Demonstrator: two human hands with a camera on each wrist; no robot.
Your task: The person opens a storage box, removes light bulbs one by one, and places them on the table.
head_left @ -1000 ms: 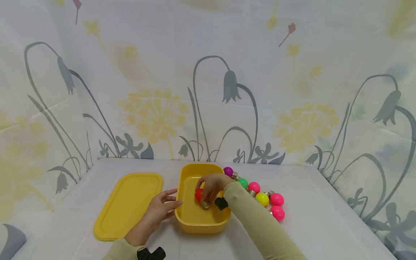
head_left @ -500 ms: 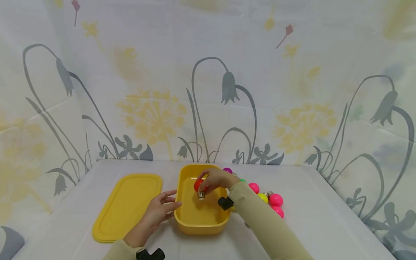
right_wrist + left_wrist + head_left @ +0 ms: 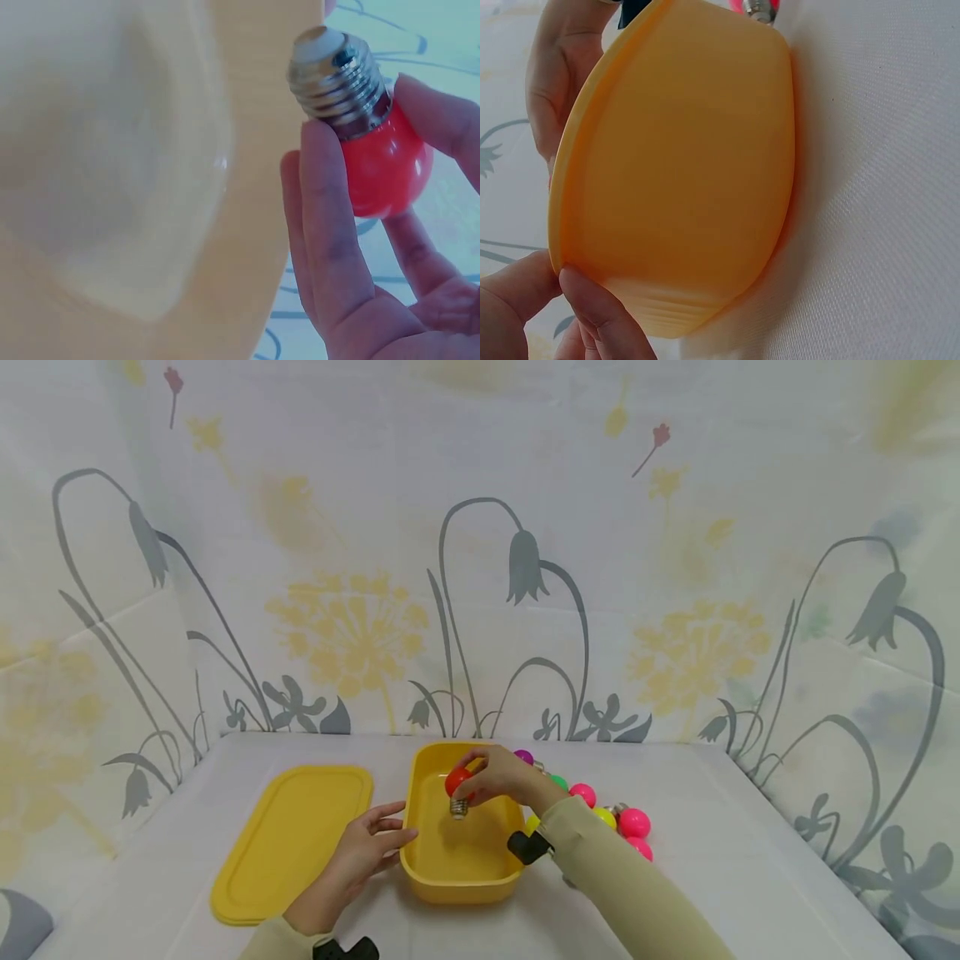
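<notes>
In the head view a deep yellow plastic box [image 3: 461, 893] stands mid-table. My left hand [image 3: 363, 847] is at its left side, and in the left wrist view its thumb [image 3: 592, 307] and a finger pinch the rim. Over the inside of the box, my right hand [image 3: 501, 774] holds a small red light bulb [image 3: 457, 782]. The right wrist view shows the round red glass [image 3: 386, 169] between my fingertips, its silver screw base tilted up in that view.
A flat yellow lid [image 3: 292, 847] lies left of the box. Several coloured bulbs, pink [image 3: 634, 823], yellow [image 3: 604, 817], green [image 3: 557, 783] and purple [image 3: 523, 757], lie to the right, partly hidden by my right sleeve [image 3: 630, 877]. Flower-printed cloth [image 3: 480, 610] hangs behind.
My right hand has lifted the red bulb from the box floor, up and slightly left, and its screw base now points down in the head view. My left hand stays at the box.
</notes>
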